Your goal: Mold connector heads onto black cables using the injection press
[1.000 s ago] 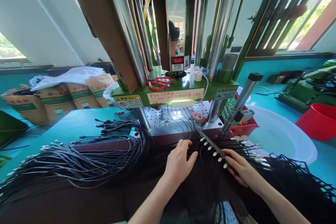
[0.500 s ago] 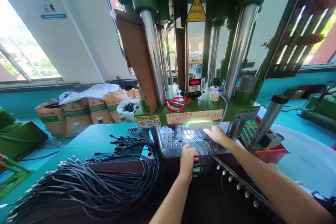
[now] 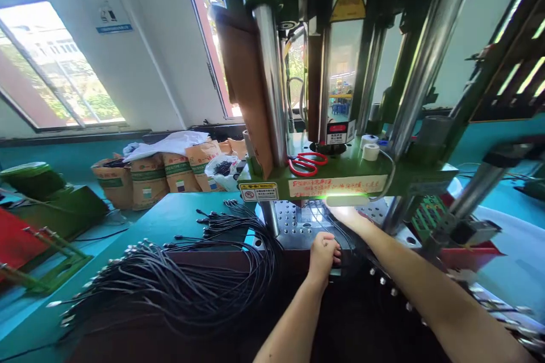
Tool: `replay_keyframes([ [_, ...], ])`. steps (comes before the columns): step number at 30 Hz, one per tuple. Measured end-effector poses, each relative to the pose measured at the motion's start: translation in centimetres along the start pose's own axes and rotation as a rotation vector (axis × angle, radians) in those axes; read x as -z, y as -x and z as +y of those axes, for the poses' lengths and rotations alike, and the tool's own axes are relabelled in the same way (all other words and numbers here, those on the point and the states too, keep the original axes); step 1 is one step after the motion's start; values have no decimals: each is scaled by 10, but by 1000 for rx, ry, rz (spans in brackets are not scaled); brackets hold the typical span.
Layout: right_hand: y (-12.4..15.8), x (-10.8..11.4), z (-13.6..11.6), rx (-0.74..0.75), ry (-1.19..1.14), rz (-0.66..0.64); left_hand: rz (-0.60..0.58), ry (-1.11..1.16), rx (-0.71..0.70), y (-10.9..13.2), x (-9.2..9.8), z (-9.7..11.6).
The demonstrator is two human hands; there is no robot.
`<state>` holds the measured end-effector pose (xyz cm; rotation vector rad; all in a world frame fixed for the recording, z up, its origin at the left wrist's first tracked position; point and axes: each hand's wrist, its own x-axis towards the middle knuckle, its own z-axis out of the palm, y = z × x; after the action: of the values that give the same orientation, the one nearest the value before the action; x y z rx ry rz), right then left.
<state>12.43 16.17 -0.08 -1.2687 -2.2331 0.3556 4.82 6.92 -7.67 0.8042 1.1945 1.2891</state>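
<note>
My left hand (image 3: 324,252) is closed, its fingers curled in, just in front of the perforated metal plate (image 3: 289,224) of a green press. Thin black cables (image 3: 343,229) run from the plate down beside its fingers; what lies inside the grip is hidden. My right hand (image 3: 347,216) reaches under the press's green crossbeam (image 3: 272,176), by a glowing lamp (image 3: 347,200). Glare and the beam hide its fingertips, so its hold cannot be made out. To the left lies a large bundle of black cables (image 3: 204,289) with metal ends.
Red-handled scissors (image 3: 307,164) and a white roll (image 3: 370,152) rest on the crossbeam. Steel columns (image 3: 272,85) flank the work spot. A red bin (image 3: 472,255) stands at right, near a metal cylinder (image 3: 477,181). Paper sacks (image 3: 147,181) line the wall behind.
The camera view has turned left, so the scene sits further right. My right hand is further under the beam, its fingers less visible. My left hand stays closed before the plate.
</note>
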Motion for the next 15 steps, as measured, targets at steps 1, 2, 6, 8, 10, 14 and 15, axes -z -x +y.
replay_keyframes([
  [1,12,2,2,-1,1,0,0,9,1,0,1,0],
  [2,28,7,4,-2,4,0,3,21,4,0,2,1],
  [6,120,52,9,72,-30,-53,36,119,30,3,8,0],
  [8,177,88,18,27,-43,-67,53,195,57,4,11,-1],
  [10,237,127,37,-165,19,36,61,270,99,2,13,-1],
  [14,359,181,105,-580,254,305,45,364,244,-11,7,5],
  [15,385,186,123,-685,327,312,25,381,291,-14,3,7],
])
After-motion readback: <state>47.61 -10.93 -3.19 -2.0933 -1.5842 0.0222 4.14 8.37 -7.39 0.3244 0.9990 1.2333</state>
